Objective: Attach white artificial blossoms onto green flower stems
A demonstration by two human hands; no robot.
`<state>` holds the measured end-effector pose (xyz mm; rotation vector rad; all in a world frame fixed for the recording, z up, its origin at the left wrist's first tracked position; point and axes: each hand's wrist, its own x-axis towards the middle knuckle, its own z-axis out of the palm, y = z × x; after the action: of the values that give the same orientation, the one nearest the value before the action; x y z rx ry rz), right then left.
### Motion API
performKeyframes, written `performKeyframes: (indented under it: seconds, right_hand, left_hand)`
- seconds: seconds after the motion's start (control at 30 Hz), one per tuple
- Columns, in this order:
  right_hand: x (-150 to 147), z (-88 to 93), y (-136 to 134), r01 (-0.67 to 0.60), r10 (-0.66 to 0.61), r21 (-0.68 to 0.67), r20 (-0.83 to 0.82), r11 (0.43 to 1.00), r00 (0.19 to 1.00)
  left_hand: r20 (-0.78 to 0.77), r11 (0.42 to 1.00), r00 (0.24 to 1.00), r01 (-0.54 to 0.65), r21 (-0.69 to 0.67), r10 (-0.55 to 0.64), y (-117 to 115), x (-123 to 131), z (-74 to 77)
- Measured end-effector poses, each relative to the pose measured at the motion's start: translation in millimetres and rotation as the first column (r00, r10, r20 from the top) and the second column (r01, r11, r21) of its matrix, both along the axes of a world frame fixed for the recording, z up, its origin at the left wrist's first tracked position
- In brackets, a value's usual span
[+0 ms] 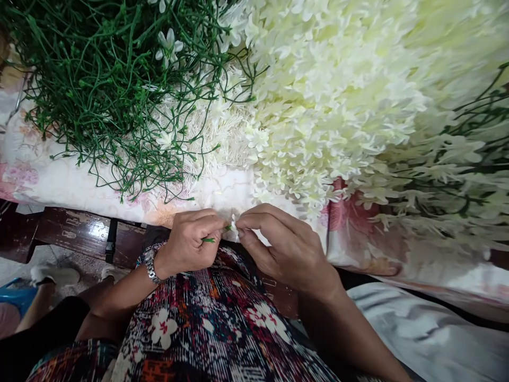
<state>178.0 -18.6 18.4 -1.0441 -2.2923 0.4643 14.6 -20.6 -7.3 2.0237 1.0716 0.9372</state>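
stem (208, 240), green and thin, is clamped in the curled left hand (193, 239), close by a small white piece (234, 225) pinched in the right hand (284, 246), with tangled greenery (99, 90) beyond the left and heaped white blossoms (338, 106) beyond the right.

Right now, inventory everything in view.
Stems: many, green, upper left and far right
Blossoms: many, white-yellow, upper right
Strands: many, white, between piles
Held greenery: some, green, in left hand
Small piece: one, white, between hands
Tablecloth: one, white floral, under piles
Strap: one, black, against woodwork
Unclear object: one, blue, lower left
Shoes: two, pale, lower left
Fabric: one, pale, lower right
Watch: one, silver, left wrist
Garment: one, multicoloured, lower middle
Left hand: one, centre left
Right hand: one, centre
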Motion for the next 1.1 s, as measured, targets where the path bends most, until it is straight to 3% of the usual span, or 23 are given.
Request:
performKeyframes:
  seconds: [0.4, 0.57, 1.1]
  right_hand:
    - [0.7, -2.3, -4.1, 0.018, -0.024, 0.052, 0.114, 0.999, 0.993]
    - [-0.2, -2.9, -2.8, 0.026, -0.028, 0.02, 0.071, 0.999, 0.997]
    - [-5.3, -9.1, -2.6, 0.058, -0.059, -0.031, -0.04, 0.998, 0.997]
  left_hand:
    - [-0.139, 0.999, 0.99, -0.007, 0.052, 0.014, 0.9, 3.4, 1.2]
    - [-0.188, 0.996, 0.982, -0.009, 0.091, 0.026, 1.2, 4.0, 2.1]
    - [-0.09, 0.993, 0.994, -0.055, 0.101, 0.064, 0.2, 4.5, -1.2]
